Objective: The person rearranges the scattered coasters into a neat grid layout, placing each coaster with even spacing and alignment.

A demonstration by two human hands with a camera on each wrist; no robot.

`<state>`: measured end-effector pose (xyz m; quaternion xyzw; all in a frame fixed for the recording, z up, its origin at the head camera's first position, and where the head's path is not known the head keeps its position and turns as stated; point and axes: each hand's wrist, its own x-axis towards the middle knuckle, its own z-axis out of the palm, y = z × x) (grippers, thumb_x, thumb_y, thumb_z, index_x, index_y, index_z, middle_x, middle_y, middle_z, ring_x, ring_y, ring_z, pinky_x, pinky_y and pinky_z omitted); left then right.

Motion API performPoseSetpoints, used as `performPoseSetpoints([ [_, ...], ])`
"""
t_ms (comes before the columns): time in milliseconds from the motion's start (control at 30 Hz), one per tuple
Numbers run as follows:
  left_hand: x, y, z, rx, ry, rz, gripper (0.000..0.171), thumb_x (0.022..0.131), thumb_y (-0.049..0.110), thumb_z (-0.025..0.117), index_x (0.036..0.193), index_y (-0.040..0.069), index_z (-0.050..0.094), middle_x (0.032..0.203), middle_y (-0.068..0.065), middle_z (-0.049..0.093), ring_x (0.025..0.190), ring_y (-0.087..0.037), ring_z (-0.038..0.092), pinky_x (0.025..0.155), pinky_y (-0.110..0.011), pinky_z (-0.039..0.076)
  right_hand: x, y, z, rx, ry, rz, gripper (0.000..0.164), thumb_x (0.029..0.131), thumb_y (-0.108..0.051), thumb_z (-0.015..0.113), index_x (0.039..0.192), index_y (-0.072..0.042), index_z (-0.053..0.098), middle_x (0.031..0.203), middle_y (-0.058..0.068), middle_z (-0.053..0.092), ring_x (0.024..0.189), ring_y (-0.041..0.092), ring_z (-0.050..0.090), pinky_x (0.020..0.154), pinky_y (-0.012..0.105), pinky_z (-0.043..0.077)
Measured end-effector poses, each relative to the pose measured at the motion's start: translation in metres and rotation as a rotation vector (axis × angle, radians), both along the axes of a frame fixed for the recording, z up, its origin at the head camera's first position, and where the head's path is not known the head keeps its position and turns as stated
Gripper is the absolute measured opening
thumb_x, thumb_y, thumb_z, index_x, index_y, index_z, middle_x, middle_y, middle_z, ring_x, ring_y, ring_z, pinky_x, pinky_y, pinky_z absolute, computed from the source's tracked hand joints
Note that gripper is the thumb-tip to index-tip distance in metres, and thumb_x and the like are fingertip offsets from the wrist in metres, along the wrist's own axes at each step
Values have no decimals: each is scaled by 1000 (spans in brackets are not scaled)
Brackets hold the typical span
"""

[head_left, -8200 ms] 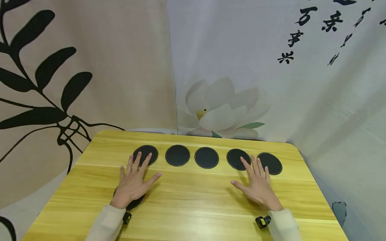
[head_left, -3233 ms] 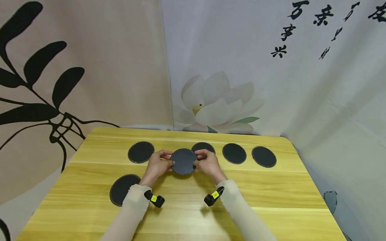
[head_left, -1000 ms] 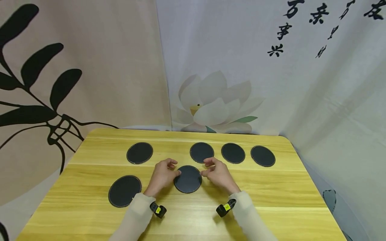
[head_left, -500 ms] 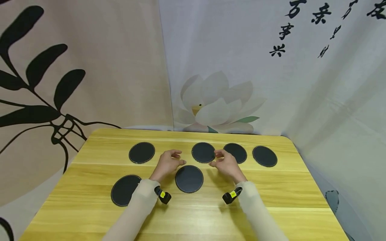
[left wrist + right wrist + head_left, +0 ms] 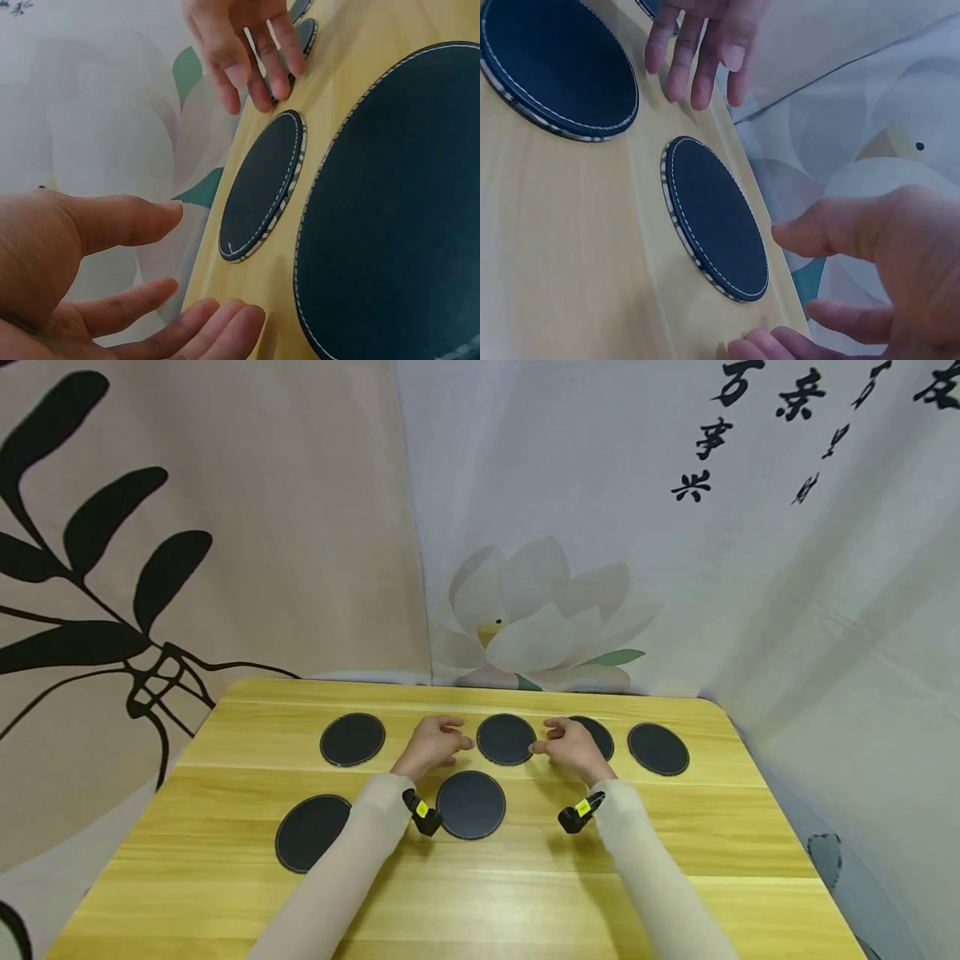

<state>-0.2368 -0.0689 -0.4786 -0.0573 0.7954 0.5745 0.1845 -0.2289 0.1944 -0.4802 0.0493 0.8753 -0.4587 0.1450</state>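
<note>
A round black coaster (image 5: 506, 740) with pale edge stitching lies flat in the back row, between my two hands. My left hand (image 5: 435, 746) is held at its left side, fingers loosely bent and thumb apart from them. On its other side hovers my right hand (image 5: 572, 747), the thumb tip close to the rim. In the right wrist view a gap shows between that hand and the coaster (image 5: 716, 217); neither hand holds anything. Nearer to me lies a second coaster (image 5: 471, 805), beside the left wrist camera. Another coaster (image 5: 600, 735) is partly hidden behind the right hand.
More black coasters lie on the wooden table (image 5: 525, 893): one at back left (image 5: 352, 740), one at back right (image 5: 658, 749), and a front-left coaster (image 5: 311, 833) partly covered by the left sleeve. A printed curtain (image 5: 555, 527) hangs behind the table.
A coaster was carried from the back row toward me, set down and released. Since then both hands have moved away from it, forward to either side of the middle back coaster.
</note>
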Motion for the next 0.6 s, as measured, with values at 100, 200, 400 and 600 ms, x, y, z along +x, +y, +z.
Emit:
performPoseSetpoints([
  [100,-8,3,-1,7,-1,-15,58,94,18,74,147,6,54,144,-18,57,123,-34,64,98,-46,59,-6,-4,1,-18,-31,-2,67,94,-25,74,152,-7,46,150,20,51,130,37,56,102,47,55],
  [200,-16,7,-2,10,-5,-22,59,94,16,75,147,4,53,147,-17,55,124,-33,64,99,-45,59,-11,-7,2,-35,-53,-2,69,94,-23,74,153,-5,44,151,21,49,129,36,57,97,43,58],
  [400,-26,17,-4,-30,-45,-21,62,91,15,77,147,0,53,150,-17,54,113,-31,70,96,-41,60,-18,-13,1,-1,-80,18,72,93,-21,75,154,-1,43,156,22,45,120,33,66,96,43,60],
  [600,-29,25,-2,-86,-56,-4,59,90,12,77,143,-3,55,147,-18,56,94,-27,73,93,-38,60,-24,-19,-3,60,-88,37,72,93,-24,75,154,-1,44,156,20,47,91,23,75,106,50,54],
])
